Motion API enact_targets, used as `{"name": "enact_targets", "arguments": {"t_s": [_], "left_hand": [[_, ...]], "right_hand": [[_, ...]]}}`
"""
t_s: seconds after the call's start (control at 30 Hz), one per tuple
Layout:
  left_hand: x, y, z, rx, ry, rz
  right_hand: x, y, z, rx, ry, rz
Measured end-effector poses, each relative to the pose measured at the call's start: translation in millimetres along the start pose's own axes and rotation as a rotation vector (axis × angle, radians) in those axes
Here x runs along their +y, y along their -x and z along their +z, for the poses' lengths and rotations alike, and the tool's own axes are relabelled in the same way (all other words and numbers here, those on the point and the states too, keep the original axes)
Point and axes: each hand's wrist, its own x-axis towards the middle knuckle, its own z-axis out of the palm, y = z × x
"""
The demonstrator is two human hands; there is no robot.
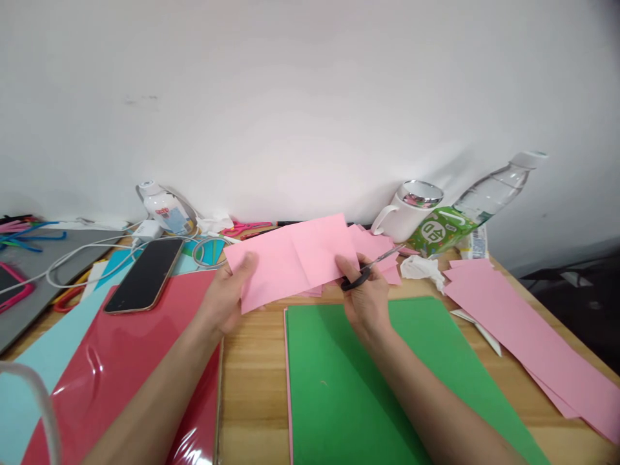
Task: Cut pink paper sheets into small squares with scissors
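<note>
Green paper (346, 387) lies at five o'clock from the pink sheet (293, 261). The left hand (225, 300) pinches the sheet's nine o'clock end. The right hand (367, 302) pinches its three o'clock end and holds scissors (361, 278) too. Farther, a mug (404, 219) stands at two o'clock.

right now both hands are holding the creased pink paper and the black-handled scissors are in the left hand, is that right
Not quite: the black-handled scissors are in the right hand, not the left hand, as the head view shows. Both hands are indeed holding the creased pink paper.
</note>
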Motion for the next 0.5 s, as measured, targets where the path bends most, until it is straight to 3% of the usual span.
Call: {"name": "enact_targets", "arguments": {"t_s": [0.07, 0.17, 0.23, 0.3, 0.5], "left_hand": [[5.3, -1.1, -4.7, -0.026, -0.004, -0.012], [9.5, 0.1, -9.1, -0.269, 0.04, -0.131], [9.4, 0.6, -10.4, -0.373, 0.063, -0.181], [8.1, 0.0, -11.1, -0.379, 0.045, -0.157], [5.1, -2.8, -13.9, -0.22, -0.135, 0.02]], "right_hand": [[-0.6, -1.1, -0.5, -0.01, 0.003, -0.004], [0.0, -1.6, -1.3, 0.004, 0.012, -0.065], [1.1, -0.7, -1.5, 0.039, 0.016, -0.128], [2.2, 0.6, -1.3, 0.063, 0.031, -0.172], [0.1, 0.2, -1.0, 0.023, 0.062, -0.146]]}}
